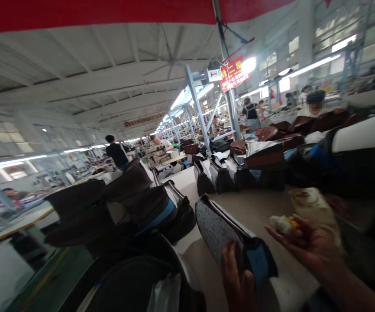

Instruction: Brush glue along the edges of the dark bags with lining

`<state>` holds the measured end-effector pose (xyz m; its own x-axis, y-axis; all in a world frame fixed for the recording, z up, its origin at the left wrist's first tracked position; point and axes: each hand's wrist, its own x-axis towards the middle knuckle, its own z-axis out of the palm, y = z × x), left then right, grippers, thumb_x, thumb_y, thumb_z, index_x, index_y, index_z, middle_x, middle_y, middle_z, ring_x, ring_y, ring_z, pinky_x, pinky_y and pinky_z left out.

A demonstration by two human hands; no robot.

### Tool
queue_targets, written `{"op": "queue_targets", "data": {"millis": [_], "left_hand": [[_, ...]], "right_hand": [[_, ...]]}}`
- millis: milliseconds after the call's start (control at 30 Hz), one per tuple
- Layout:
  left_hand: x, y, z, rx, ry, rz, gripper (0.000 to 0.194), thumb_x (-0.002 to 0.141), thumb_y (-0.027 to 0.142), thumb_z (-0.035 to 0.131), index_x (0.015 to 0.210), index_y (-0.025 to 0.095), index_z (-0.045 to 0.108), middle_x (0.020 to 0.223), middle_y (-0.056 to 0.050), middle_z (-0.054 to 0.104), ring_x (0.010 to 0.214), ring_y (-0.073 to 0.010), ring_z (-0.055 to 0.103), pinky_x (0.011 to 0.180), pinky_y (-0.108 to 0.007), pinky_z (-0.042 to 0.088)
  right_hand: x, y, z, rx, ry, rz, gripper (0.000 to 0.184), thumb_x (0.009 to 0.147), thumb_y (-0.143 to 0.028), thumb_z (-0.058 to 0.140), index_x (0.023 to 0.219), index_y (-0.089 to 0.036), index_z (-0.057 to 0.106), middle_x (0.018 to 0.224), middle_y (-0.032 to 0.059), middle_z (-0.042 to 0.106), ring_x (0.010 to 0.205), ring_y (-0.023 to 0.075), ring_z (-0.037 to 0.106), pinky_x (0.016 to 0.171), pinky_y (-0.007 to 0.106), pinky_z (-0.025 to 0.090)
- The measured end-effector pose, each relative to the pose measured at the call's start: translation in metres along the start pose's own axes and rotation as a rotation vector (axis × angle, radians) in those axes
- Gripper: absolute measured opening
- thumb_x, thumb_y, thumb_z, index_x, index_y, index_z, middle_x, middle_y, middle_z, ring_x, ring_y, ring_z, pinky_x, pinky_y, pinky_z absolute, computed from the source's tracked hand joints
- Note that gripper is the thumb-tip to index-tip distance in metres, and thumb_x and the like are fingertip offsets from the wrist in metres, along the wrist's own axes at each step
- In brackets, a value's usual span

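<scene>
A half-made bag [218, 227] stands on the worktable in front of me, with a grey patterned side, a dark end, a blue patch and an edge like a zipper along its top. My left hand [234, 275] grips its near end, fingers against the grey side and thumb by the dark part. To the right, my right hand [311, 249] is raised palm up, apart from the bag. Its curled fingers hold a small white and yellow thing [283, 224] whose kind I cannot make out. Behind that hand lies a stained yellowish container or pad [314, 208].
Dark bags are piled at the left [135, 199], and a large dark piece [135, 281] lies near me. A row of upright bags [223, 177] lines the worktable's [190, 251] back. Brown bags [272, 134] and dark pieces crowd the right. A metal post [229, 108] rises behind; several people work farther off.
</scene>
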<state>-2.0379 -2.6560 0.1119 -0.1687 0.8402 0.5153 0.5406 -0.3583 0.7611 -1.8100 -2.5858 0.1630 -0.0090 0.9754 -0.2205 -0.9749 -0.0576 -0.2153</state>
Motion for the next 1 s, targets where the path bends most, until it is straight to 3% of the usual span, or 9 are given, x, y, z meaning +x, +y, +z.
{"op": "queue_targets", "data": {"millis": [67,133,267,467,600,700,833,900,1000], "left_hand": [[-0.013,0.013,0.003,0.084,0.003,0.187,0.082,0.085,0.072,0.048,0.143,0.014,0.046,0.144,-0.020,0.048,0.136,-0.0329,0.043,0.113,-0.048,0.038],[-0.008,0.025,0.005,0.162,0.015,0.195,0.072,0.085,0.059,0.062,0.141,0.016,0.048,0.137,-0.019,0.053,0.128,-0.0328,0.050,0.106,-0.049,0.044],[0.024,0.040,0.001,0.016,0.025,0.093,0.026,0.095,0.038,0.054,0.103,0.018,0.067,0.094,-0.008,0.064,0.089,-0.0211,0.063,0.083,-0.033,0.053],[0.050,0.060,-0.020,-0.099,-0.053,0.119,0.029,0.092,0.038,0.060,0.071,0.018,0.063,0.071,0.000,0.056,0.067,-0.0136,0.056,0.065,-0.021,0.047],[0.053,0.077,-0.028,-0.128,-0.128,0.093,0.027,0.090,0.038,0.062,0.072,0.018,0.064,0.074,0.000,0.058,0.068,-0.0131,0.057,0.067,-0.021,0.047],[0.055,0.085,-0.035,-0.129,-0.182,0.050,0.028,0.089,0.039,0.062,0.071,0.018,0.063,0.073,0.001,0.057,0.067,-0.0130,0.057,0.066,-0.021,0.045],[0.058,0.088,-0.044,-0.134,-0.233,-0.004,0.032,0.088,0.042,0.062,0.067,0.018,0.060,0.070,0.002,0.055,0.067,-0.0126,0.054,0.065,-0.020,0.044],[0.059,0.088,-0.047,-0.151,-0.260,-0.018,0.033,0.088,0.044,0.062,0.068,0.018,0.061,0.071,0.001,0.055,0.068,-0.0131,0.055,0.066,-0.020,0.044],[0.061,0.087,-0.047,-0.173,-0.262,-0.034,0.035,0.086,0.046,0.063,0.066,0.018,0.060,0.069,0.002,0.053,0.067,-0.0134,0.053,0.064,-0.021,0.044]], "right_hand": [[-0.015,0.017,0.015,0.026,0.054,0.062,0.029,0.089,-0.009,0.056,0.064,-0.018,0.048,0.046,-0.0093,0.045,0.035,0.0068,0.037,0.089,0.068,0.054],[-0.026,0.030,0.027,0.056,0.040,0.113,0.034,0.093,-0.017,0.054,0.060,-0.018,0.046,0.044,-0.0086,0.043,0.035,0.0062,0.033,0.089,0.062,0.056],[-0.035,0.030,0.039,0.049,0.013,0.061,0.035,0.090,-0.021,0.057,0.057,-0.018,0.045,0.043,-0.0084,0.043,0.036,0.0049,0.030,0.084,0.052,0.059],[-0.062,0.012,0.082,-0.424,-0.100,-0.405,0.016,0.078,-0.023,0.076,0.077,-0.018,0.060,0.055,-0.0071,0.054,0.043,0.0050,0.039,0.053,0.020,0.049],[-0.076,0.024,0.107,-1.117,-0.563,-0.843,0.002,0.087,-0.021,0.066,0.087,-0.021,0.064,0.070,-0.0052,0.058,0.064,0.0087,0.055,0.102,0.038,0.048],[-0.072,0.019,0.113,-1.528,-0.873,-1.098,0.006,0.089,-0.016,0.060,0.087,-0.021,0.060,0.076,-0.0035,0.061,0.070,0.0113,0.060,0.109,0.046,0.041],[-0.069,-0.003,0.116,-1.703,-0.778,-1.282,0.008,0.090,-0.016,0.057,0.084,-0.021,0.056,0.074,-0.0034,0.059,0.066,0.0113,0.058,0.104,0.044,0.047],[-0.075,-0.008,0.118,-1.643,-0.724,-1.255,0.006,0.091,-0.017,0.056,0.087,-0.022,0.056,0.075,-0.0028,0.060,0.071,0.0129,0.061,0.106,0.045,0.046],[-0.080,-0.005,0.115,-1.617,-0.855,-1.135,0.003,0.092,-0.019,0.056,0.091,-0.022,0.056,0.077,-0.0027,0.062,0.072,0.0135,0.062,0.109,0.048,0.042]]}}
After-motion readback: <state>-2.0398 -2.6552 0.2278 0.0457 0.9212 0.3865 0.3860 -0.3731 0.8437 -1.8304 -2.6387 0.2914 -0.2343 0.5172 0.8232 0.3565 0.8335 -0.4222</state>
